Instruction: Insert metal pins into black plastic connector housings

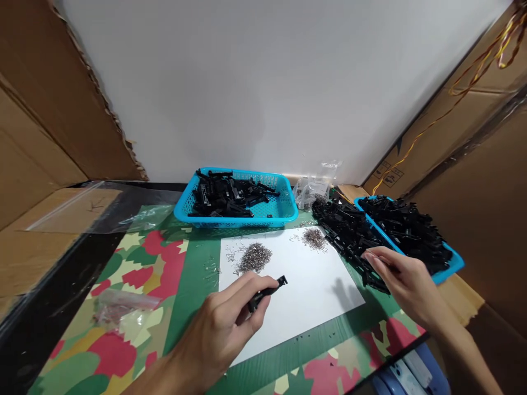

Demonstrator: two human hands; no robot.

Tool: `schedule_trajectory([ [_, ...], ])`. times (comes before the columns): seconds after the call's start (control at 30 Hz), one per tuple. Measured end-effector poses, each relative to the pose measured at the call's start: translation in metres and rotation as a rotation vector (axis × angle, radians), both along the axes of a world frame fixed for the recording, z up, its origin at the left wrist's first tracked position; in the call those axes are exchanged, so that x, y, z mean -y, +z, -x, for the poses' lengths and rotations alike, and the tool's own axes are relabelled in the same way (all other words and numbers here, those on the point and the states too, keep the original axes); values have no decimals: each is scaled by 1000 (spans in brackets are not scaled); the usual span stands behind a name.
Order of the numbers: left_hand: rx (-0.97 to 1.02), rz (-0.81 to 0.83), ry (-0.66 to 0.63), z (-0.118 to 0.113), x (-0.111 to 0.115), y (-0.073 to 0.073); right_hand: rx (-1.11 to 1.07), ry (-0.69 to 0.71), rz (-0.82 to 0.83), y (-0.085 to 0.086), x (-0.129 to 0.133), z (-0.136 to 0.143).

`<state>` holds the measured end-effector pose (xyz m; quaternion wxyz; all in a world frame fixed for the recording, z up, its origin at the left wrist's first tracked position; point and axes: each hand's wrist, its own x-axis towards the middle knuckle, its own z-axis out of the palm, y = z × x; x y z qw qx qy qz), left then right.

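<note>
My left hand [230,312] is closed around a black plastic part [263,294], held above the white sheet of paper [304,296]. Over on the right, my right hand [401,277] has its fingertips pinched together beside a heap of black plastic parts [349,233]; whatever sits in that pinch, if anything, is hidden. A pile of small metal pins or screws [255,257] lies on the paper beyond my left hand. A smaller pile of similar metal pieces [314,239] rests near the paper's far right corner.
At the back stands a blue basket [236,221] partly filled with black parts. Another blue basket [455,266], heaped with black parts, is at the right. Plastic bags [315,189] lie behind and a small bag [123,310] at left. Cardboard walls [473,181] flank the table.
</note>
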<state>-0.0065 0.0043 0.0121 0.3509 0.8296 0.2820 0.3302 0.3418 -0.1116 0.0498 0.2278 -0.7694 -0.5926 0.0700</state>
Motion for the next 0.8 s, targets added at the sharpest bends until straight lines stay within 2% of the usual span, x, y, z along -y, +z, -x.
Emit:
schedule_trajectory([
  [0.07, -6, -20, -2, 1, -1, -1, -80, 141, 20, 9, -20, 19],
  [0.17, 20, 3, 80, 1, -1, -1, -109, 315, 102, 17, -57, 41],
  [0.3, 63, 116, 178, 1, -3, -1, -118, 460, 115, 16, -104, 60],
  [0.43, 104, 315, 201, 3, -7, 1, -60, 395, 130, -3, -130, 72],
  [0.6, 161, 461, 187, 4, -12, -2, -61, 244, 95, -34, -132, 78],
  [0.73, 222, 546, 195, 2, -12, -6, -77, 201, 103, -42, -127, 76],
  [0.8, 265, 526, 182, 2, -12, -6, -74, 184, 114, -42, -126, 76],
])
